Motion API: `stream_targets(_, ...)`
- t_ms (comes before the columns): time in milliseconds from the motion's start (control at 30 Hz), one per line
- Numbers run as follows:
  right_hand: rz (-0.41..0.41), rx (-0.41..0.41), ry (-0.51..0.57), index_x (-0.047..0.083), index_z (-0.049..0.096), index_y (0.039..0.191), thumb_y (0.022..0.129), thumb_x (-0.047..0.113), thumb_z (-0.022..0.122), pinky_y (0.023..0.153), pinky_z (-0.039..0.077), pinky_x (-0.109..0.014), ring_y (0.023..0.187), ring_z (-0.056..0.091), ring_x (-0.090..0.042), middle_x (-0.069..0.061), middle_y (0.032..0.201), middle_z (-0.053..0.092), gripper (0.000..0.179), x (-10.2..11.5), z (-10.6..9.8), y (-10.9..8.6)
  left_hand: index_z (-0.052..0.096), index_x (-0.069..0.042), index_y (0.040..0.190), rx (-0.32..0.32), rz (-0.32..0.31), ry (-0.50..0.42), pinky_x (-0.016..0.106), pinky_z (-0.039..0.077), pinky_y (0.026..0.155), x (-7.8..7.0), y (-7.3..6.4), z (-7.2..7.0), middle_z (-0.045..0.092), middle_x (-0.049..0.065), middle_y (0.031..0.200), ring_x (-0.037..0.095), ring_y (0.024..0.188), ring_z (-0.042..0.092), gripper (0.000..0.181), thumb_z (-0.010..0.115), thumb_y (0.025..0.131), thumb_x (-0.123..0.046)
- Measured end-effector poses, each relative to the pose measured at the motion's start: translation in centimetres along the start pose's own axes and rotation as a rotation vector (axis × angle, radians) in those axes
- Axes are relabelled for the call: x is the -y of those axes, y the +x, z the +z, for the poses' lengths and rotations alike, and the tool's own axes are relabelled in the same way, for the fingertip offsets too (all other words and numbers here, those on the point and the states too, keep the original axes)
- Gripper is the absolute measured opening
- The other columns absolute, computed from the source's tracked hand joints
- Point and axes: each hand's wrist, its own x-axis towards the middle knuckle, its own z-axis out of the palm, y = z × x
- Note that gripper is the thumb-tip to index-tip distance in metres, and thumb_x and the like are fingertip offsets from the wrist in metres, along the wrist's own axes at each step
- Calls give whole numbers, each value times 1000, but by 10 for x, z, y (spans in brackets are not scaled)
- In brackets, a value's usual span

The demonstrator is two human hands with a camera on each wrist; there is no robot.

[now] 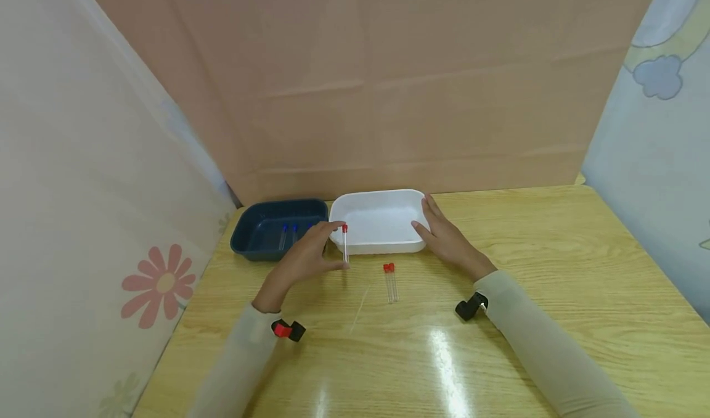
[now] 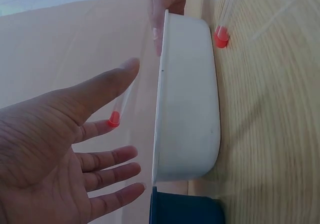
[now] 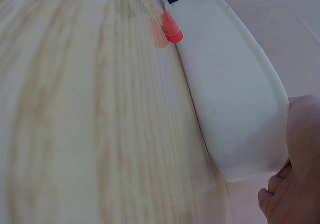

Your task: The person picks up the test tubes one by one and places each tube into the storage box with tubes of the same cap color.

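Observation:
My left hand pinches a clear test tube with a red cap between thumb and forefinger, its cap end up, in front of the white tray's left end. The other fingers spread free in the left wrist view. At the right end of the white tray, my right hand holds the rim, thumb on the inner side and fingers outside. Two more red-capped test tubes lie side by side on the table before the tray.
A dark blue tray stands against the white one on the left, holding blue-capped tubes, partly hidden by my left hand. Behind both trays hangs a brown backdrop. The wooden table extends right and forward.

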Motion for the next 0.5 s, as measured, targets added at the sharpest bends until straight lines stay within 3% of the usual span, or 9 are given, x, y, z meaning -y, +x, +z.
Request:
stream_targets(200,-1,-4,8,7,-1,162,107,59,29,123,11,-54,155,-7,-18,10,167,-19,82,1,0,-1,36,-20,157,22,-11,-10,59,43,106,11,7,-7,40,12,156,36,143,37,91,85,83,-40)
stream_targets(500,7,-2,10,9,-1,162,107,60,29,124,10,-51,155,-8,-16,11,166,-19,81,2,1,-2,39,-14,154,28,-11,-33,57,44,105,18,22,-14,48,22,146,36,132,47,91,88,81,-35)
